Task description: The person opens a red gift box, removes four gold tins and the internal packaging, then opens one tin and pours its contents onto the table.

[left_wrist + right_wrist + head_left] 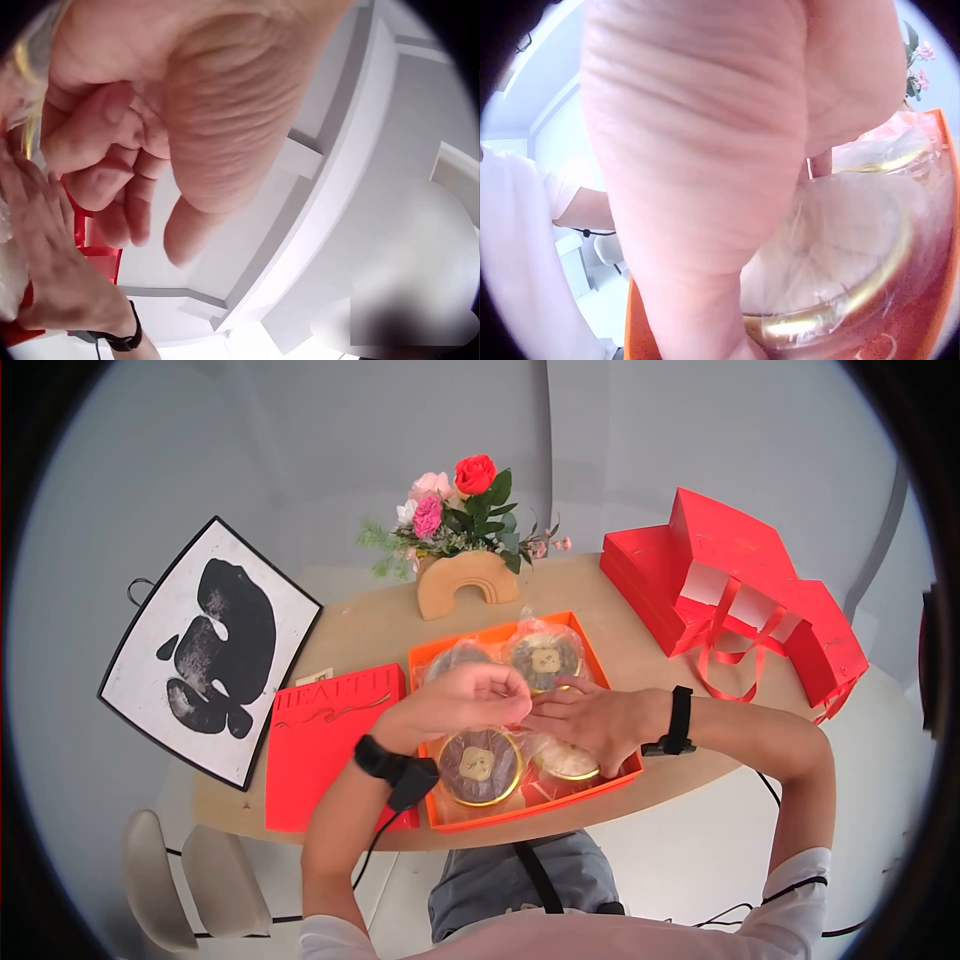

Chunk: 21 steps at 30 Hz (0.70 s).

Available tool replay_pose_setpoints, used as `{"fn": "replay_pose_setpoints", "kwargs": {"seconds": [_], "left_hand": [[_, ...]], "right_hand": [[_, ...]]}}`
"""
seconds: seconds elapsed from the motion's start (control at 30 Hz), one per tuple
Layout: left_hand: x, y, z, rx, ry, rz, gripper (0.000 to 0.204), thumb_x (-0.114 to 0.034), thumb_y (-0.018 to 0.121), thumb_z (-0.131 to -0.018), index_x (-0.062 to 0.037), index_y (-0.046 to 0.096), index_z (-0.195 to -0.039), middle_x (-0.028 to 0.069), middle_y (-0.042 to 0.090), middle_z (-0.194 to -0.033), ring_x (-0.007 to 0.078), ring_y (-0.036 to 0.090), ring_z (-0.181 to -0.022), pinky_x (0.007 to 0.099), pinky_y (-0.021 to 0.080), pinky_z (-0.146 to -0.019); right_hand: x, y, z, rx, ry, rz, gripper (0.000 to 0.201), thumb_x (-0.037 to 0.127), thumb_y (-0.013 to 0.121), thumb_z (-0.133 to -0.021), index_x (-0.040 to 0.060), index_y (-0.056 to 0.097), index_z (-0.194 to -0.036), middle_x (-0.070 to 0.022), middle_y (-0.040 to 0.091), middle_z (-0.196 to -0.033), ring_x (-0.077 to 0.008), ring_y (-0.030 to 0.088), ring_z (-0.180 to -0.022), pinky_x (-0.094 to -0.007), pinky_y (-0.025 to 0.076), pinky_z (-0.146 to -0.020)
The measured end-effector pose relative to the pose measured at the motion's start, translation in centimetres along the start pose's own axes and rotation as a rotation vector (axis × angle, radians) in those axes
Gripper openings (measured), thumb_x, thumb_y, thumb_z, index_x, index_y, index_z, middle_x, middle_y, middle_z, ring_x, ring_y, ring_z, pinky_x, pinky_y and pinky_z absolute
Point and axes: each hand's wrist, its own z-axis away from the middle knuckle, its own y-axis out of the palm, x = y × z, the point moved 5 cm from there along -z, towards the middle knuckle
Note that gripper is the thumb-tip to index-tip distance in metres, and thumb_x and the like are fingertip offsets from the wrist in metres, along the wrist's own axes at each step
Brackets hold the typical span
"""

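My left hand [455, 702] hovers over the left half of an orange box [592, 645], its fingers loosely curled and nothing visible in them. My right hand [605, 728] spreads across the front-right round container [568, 762], fingers extended. In the right wrist view this container [832, 247] has a pale top, a gold rim and clear wrapping, with the thumb down at its edge. A dark gold-rimmed container [480, 768] with a cream label sits front left in the box. Behind it is a wrapped container [458, 654], partly covered by my left hand. Another labelled one [545, 658] sits back right.
A red lid [325, 750] lies left of the box, beside a framed black-and-white picture [215, 650]. Flowers [450, 510] in a wooden arch holder [465, 582] stand behind. Red gift packaging with ribbon [720, 590] occupies the table's right side.
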Motion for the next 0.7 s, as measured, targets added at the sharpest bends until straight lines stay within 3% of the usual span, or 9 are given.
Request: {"fn": "replay_pose_setpoints", "kwargs": {"seconds": [0.07,0.1,0.17,0.27,0.47,0.7], "left_hand": [[2.3,-0.2,-1.7,0.104,-0.083,0.341,0.019,-0.021,0.066,-0.100,-0.0026,0.060,-0.104,0.0035,0.059,-0.091,0.0037,0.046,-0.065,0.0178,0.037,-0.056],[3.0,-0.6,-2.2,0.117,-0.077,0.337,0.019,-0.021,0.066,-0.100,-0.0026,0.060,-0.104,0.0035,0.059,-0.091,0.0037,0.046,-0.065,0.0178,0.037,-0.056],[3.7,-1.2,-2.7,0.137,-0.020,0.621,0.024,-0.026,0.059,-0.104,-0.0025,0.058,-0.103,0.0048,0.057,-0.089,0.0017,0.035,-0.056,0.0151,0.025,-0.048],[4.3,-2.0,-2.7,0.109,-0.031,0.649,0.036,-0.039,0.054,-0.105,-0.0031,0.058,-0.105,0.0051,0.056,-0.087,0.0024,0.034,-0.055,0.0150,0.025,-0.047],[5.6,-1.6,-2.8,0.088,-0.181,0.669,0.043,-0.048,0.049,-0.106,-0.0053,0.057,-0.105,0.0021,0.054,-0.084,0.0009,0.032,-0.053,0.0157,0.022,-0.044],[6.1,-2.5,-2.6,-0.001,-0.230,0.724,0.039,-0.043,0.049,-0.107,-0.0054,0.058,-0.101,0.0013,0.053,-0.082,0.0008,0.031,-0.050,0.0162,0.021,-0.042]], "right_hand": [[0.1,0.1,0.0,0.002,0.009,-0.037,0.134,0.022,0.088,-0.049,0.0078,0.015,-0.160,-0.0170,0.031,-0.159,-0.0331,0.022,-0.152,-0.0514,0.008,-0.124],[0.1,0.2,0.0,0.000,0.024,-0.036,0.134,0.022,0.088,-0.049,0.0078,0.015,-0.160,-0.0170,0.031,-0.159,-0.0331,0.022,-0.152,-0.0514,0.008,-0.124],[0.3,0.5,-0.2,-0.008,0.033,0.008,0.134,0.022,0.088,-0.048,0.0079,0.015,-0.160,-0.0189,0.031,-0.158,-0.0335,0.023,-0.151,-0.0524,0.006,-0.125],[0.4,0.6,-0.3,-0.071,0.010,0.009,0.134,0.020,0.089,-0.045,0.0042,0.018,-0.158,-0.0165,0.043,-0.145,-0.0338,0.029,-0.147,-0.0514,0.007,-0.124],[0.6,0.3,-0.3,-0.084,-0.017,-0.014,0.131,0.020,0.088,-0.047,0.0024,0.019,-0.156,-0.0185,0.039,-0.146,-0.0359,0.029,-0.146,-0.0528,0.006,-0.125],[0.2,0.3,-0.6,0.032,0.028,0.035,0.132,0.028,0.088,-0.051,0.0049,0.014,-0.158,-0.0175,0.034,-0.153,-0.0339,0.025,-0.149,-0.0553,0.006,-0.125]]}}
